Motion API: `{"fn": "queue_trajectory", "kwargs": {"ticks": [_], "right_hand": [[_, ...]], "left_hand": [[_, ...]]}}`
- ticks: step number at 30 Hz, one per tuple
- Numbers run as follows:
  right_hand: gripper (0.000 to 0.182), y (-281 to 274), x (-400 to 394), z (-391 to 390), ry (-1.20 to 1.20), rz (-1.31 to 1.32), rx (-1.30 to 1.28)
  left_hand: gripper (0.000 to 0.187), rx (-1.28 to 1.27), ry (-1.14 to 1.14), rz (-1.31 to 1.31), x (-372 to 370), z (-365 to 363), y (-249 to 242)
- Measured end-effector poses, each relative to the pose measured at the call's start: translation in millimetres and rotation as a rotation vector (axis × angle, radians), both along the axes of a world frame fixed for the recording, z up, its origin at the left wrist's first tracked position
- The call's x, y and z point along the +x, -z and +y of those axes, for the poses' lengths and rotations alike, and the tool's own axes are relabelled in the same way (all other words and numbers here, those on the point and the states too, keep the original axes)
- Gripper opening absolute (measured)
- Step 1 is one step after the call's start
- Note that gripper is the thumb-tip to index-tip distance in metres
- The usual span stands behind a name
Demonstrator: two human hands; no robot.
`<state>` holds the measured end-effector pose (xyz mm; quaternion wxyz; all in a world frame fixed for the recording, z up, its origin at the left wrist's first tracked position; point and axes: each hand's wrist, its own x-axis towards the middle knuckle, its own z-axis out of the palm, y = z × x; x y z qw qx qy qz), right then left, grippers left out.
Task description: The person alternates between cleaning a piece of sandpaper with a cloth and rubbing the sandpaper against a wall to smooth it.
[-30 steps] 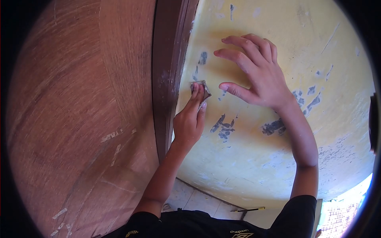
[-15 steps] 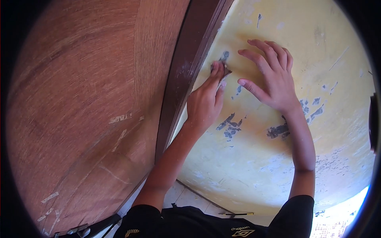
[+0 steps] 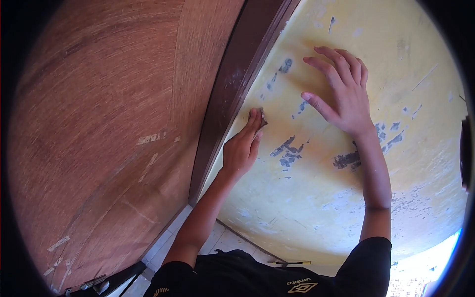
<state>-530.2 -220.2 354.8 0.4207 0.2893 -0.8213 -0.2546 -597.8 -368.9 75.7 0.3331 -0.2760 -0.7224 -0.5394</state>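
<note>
My left hand (image 3: 241,152) presses a small folded piece of sandpaper (image 3: 263,118) against the yellow wall (image 3: 316,203), close beside the dark door frame (image 3: 217,104). Its fingers lie over the piece, so only an edge shows. Higher and to the right, my right hand (image 3: 347,94) is open, fingers spread and slightly curled, at the wall with nothing in it. Grey patches of bare plaster (image 3: 288,151) show through the paint between and below the hands.
A brown wooden door (image 3: 109,123) with pale tape-like marks fills the left side. Its metal handle (image 3: 102,286) is low at the left. A yellow-and-black stick-like thing (image 3: 292,262) lies by the wall's foot, near the tiled floor (image 3: 225,240).
My left hand has slid down and a little left along the wall with the sandpaper, uncovering the grey patches above. The right hand has stayed nearly in place.
</note>
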Motion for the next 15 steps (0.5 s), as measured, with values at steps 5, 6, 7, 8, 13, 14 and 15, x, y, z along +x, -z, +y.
{"fn": "queue_trajectory", "kwargs": {"ticks": [5,6,7,8,13,14,15], "right_hand": [[0.056,0,-1,0,0.009,0.016,0.006],[0.056,2,0,0,0.011,0.016,0.004],[0.056,2,1,0,0.017,0.015,0.003],[0.055,1,1,-1,0.021,0.016,0.008],[0.054,3,1,2,0.029,0.033,0.014],[0.054,3,0,2,0.022,0.033,0.017],[0.054,3,0,2,0.014,0.034,0.023]], "left_hand": [[0.052,0.060,-0.011,0.119,-14,8,-59],[0.052,0.061,-0.005,0.116,-14,7,-62],[0.052,0.064,0.001,0.112,-13,9,-64],[0.052,0.065,0.003,0.117,-14,10,-61],[0.050,0.006,-0.036,0.042,-1,7,-26],[0.050,0.002,-0.031,0.045,-1,8,-24],[0.050,0.006,-0.033,0.057,-1,7,-25]]}}
